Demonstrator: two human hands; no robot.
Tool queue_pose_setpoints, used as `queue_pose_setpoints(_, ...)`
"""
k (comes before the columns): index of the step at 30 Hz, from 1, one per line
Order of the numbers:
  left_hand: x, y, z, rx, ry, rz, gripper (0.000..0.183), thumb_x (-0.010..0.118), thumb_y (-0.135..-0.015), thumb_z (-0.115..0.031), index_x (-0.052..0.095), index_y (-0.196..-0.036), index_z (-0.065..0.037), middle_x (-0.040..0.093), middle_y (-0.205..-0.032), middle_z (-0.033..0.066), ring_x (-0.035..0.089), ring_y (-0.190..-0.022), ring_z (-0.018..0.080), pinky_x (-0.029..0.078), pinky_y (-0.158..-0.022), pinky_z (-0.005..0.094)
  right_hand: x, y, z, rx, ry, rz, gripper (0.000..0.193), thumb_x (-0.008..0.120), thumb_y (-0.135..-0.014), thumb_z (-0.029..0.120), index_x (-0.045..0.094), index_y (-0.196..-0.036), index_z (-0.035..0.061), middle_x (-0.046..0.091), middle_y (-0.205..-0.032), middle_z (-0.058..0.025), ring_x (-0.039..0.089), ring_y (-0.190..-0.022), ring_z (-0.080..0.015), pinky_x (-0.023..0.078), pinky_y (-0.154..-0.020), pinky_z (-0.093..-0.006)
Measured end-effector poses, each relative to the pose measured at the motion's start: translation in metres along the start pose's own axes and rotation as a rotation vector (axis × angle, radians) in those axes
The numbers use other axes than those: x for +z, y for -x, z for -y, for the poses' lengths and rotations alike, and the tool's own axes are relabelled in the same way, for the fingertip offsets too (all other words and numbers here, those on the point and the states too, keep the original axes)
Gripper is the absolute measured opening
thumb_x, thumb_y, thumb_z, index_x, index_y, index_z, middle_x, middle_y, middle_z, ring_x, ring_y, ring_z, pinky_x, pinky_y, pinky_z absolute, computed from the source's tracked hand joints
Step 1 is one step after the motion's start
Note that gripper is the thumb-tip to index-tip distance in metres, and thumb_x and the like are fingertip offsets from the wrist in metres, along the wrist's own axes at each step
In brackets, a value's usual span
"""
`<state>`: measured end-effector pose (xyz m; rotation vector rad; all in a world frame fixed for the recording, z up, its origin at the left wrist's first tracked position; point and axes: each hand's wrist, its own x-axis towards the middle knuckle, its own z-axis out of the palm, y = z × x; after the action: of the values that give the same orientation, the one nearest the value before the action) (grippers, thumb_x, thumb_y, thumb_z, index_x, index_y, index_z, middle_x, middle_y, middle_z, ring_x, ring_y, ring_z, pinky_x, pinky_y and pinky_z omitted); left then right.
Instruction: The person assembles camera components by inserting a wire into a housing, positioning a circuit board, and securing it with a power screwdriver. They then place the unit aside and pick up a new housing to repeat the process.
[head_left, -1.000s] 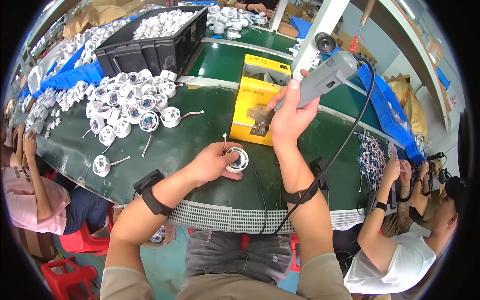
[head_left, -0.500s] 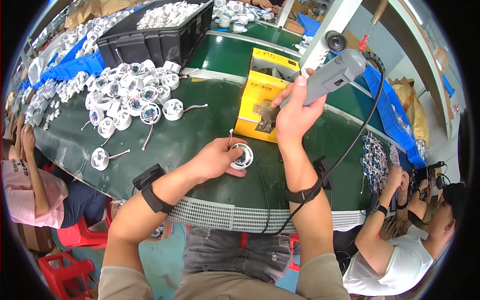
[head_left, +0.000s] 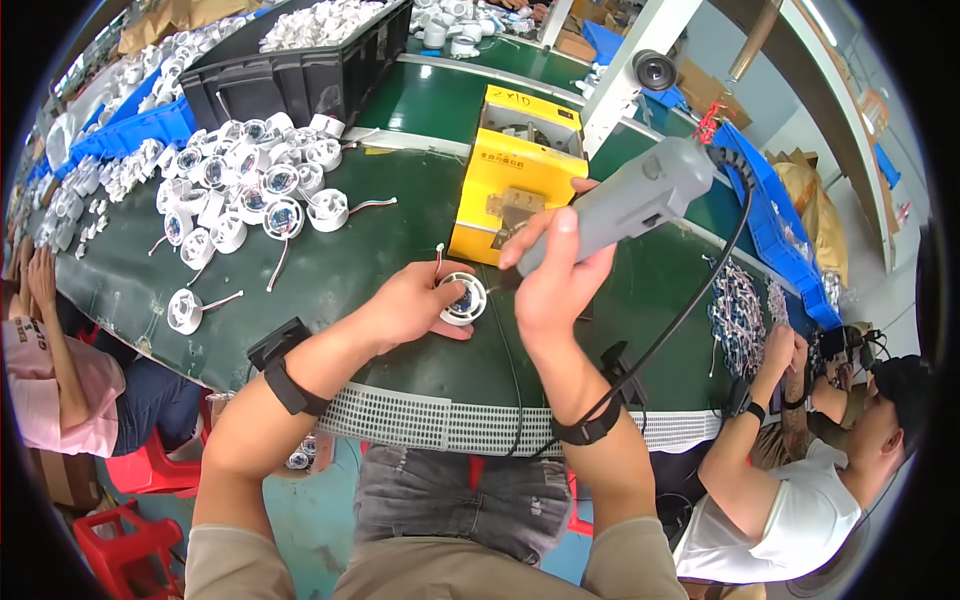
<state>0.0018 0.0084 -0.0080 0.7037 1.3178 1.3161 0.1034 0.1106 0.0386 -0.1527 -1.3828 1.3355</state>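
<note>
My left hand (head_left: 400, 308) is closed around a round white plastic housing (head_left: 476, 312) with a small circuit board inside. The housing's open side faces up, and a short wire with a white plug stands up behind the fingers. My right hand (head_left: 562, 285) grips a grey electric screwdriver (head_left: 640, 195), tilted with its nose down and to the left. Its tip is close to the housing's right side; whether they touch, I cannot tell. A black cable (head_left: 700, 300) runs from the screwdriver's top down past my right forearm.
Behind my hands stands a yellow box (head_left: 470, 185) of small parts. Similar white housings (head_left: 250, 185) are heaped at left, before a black crate (head_left: 290, 85). Wire bundles (head_left: 740, 315) and blue trays (head_left: 770, 220) lie at right. Co-workers sit on both sides; a pink sleeve (head_left: 45, 370) shows at left.
My right hand has come down and left, bringing the screwdriver's nose nearer the housing. My left hand still holds the housing. The whole view has shifted slightly.
</note>
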Motion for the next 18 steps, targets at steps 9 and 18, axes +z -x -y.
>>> queue_pose_setpoints(9,0.002,-0.001,0.000,0.046,0.020,0.013,0.033,0.044,-0.100,-0.013,0.049,-0.126,0.007,0.060,-0.105,0.0127,0.066,-0.085,0.0215,0.060,-0.076,0.0312,0.009,0.017,-0.004,0.073,-0.074,0.095,0.036,0.045,-0.098,0.018,0.032,-0.126,-0.0006,0.051,-0.063,-0.0083,0.051,-0.049,-0.0157,0.046,-0.051,-0.0287)
queue_pose_setpoints(18,0.000,-0.001,0.004,0.027,0.000,-0.006,0.034,0.044,-0.100,-0.014,0.048,-0.126,0.008,0.058,-0.107,0.0127,0.066,-0.085,0.0223,0.060,-0.077,0.0309,0.011,0.019,-0.010,0.064,-0.060,0.136,0.035,0.046,-0.098,0.019,0.034,-0.123,-0.0014,0.051,-0.066,-0.0085,0.051,-0.049,-0.0152,0.047,-0.050,-0.0287)
